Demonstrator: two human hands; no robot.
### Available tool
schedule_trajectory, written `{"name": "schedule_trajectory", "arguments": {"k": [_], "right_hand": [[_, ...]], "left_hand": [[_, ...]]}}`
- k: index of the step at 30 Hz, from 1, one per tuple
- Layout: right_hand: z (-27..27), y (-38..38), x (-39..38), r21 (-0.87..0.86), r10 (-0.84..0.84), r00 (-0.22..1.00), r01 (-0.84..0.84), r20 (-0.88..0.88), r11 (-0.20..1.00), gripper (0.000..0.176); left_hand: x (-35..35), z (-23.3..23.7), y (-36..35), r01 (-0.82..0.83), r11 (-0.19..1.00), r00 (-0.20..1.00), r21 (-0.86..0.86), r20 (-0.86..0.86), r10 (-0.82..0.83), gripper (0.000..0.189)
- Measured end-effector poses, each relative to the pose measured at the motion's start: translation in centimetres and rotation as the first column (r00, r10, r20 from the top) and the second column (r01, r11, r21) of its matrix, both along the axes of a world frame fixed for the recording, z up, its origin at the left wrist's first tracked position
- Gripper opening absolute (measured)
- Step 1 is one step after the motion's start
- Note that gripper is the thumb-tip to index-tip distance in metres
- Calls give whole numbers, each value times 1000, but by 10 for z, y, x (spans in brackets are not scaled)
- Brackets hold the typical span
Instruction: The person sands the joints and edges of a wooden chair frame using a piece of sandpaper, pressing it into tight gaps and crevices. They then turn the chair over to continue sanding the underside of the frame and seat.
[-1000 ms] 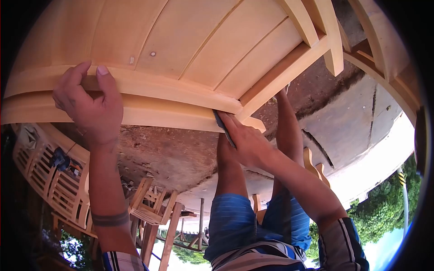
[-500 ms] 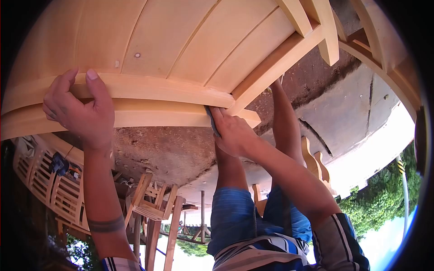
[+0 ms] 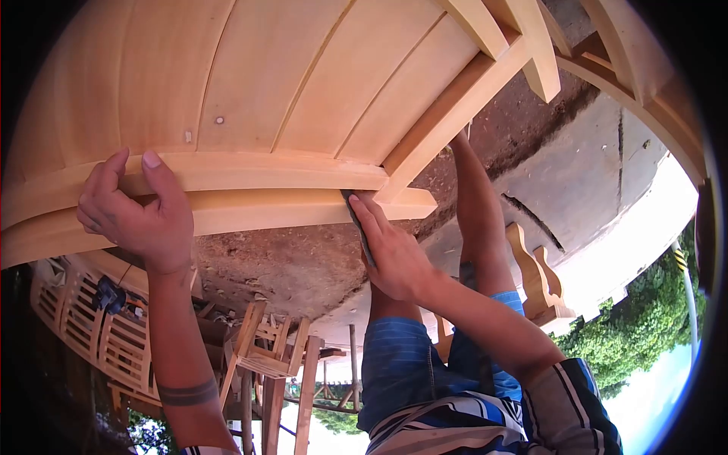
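My left hand (image 3: 136, 216) is curled on the pale wooden rail (image 3: 258, 171) along the front of a panelled bench or seat, thumb and fingers either side of it. My right hand (image 3: 396, 254) grips a thin dark grey piece of sandpaper (image 3: 359, 227) between thumb and fingers. Its upper end lies against the face of a lower wooden beam (image 3: 273, 209), just short of the corner joint. Above the rail spreads the slatted wooden panel (image 3: 258, 76), with a small round mark on one board. A crosspiece (image 3: 455, 106) meets the rail near my right fingertips.
My bare legs (image 3: 479, 205) stand on dirt and concrete ground (image 3: 561, 182) below the work. Wooden frames with slats (image 3: 125, 341) and a small wooden stool-like piece (image 3: 265, 353) stand at lower left. Curved wooden parts (image 3: 535, 277) lie right of my legs. Another wooden piece (image 3: 644, 98) curves along the upper right.
My right hand has drawn back slightly from the joint, and the sandpaper now shows more along its length. My left hand keeps its place on the rail. The whole view has shifted a little.
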State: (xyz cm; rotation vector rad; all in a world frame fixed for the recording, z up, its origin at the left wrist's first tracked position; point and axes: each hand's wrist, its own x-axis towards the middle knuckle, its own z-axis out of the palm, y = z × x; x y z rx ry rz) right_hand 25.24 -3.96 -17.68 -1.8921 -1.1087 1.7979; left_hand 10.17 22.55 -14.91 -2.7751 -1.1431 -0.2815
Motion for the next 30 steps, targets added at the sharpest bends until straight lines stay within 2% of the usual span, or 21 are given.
{"name": "schedule_trajectory", "arguments": {"k": [2,5,8,9,12,13,16,19,25,28,30], "right_hand": [[0,0,0,0,56,998,-56,38,998,80],[-7,10,3,-59,30,1000,-30,5,998,75],[-28,26,7,-231,170,982,-184,-81,955,75],[-17,23,7,-187,66,995,-78,-68,979,71],[1,-5,6,52,-45,999,46,-21,998,70],[-1,-2,8,26,11,1000,-11,-1,1000,70],[-27,23,14,-238,170,976,-199,-138,951,72],[-5,2,8,30,-6,1000,7,-20,1000,71],[-17,18,15,-177,51,986,-80,-162,981,70],[-3,-4,8,97,4,1000,-2,-15,995,81],[-12,-1,6,-33,9,998,-11,-56,999,80]], "left_hand": [[-1,0,1,1,1000,1000,1,-5,-1,29],[-3,-2,2,11,1000,1000,9,-2,-11,30],[3,1,-2,-20,1000,1000,-18,-3,20,30],[2,2,-1,-23,1000,1000,-16,-8,23,30],[0,0,2,-18,1000,1000,-9,-14,18,29],[0,0,2,-15,1000,1000,-4,-15,15,29],[0,3,-7,-28,999,999,-27,-28,28,28],[0,0,2,6,1000,1000,-3,-6,-6,29],[-1,4,-3,-9,1000,1000,-26,-11,9,30],[-1,1,1,-7,1000,1000,-10,-14,6,31],[0,0,-3,-7,1000,1000,-20,-9,7,31]]}}
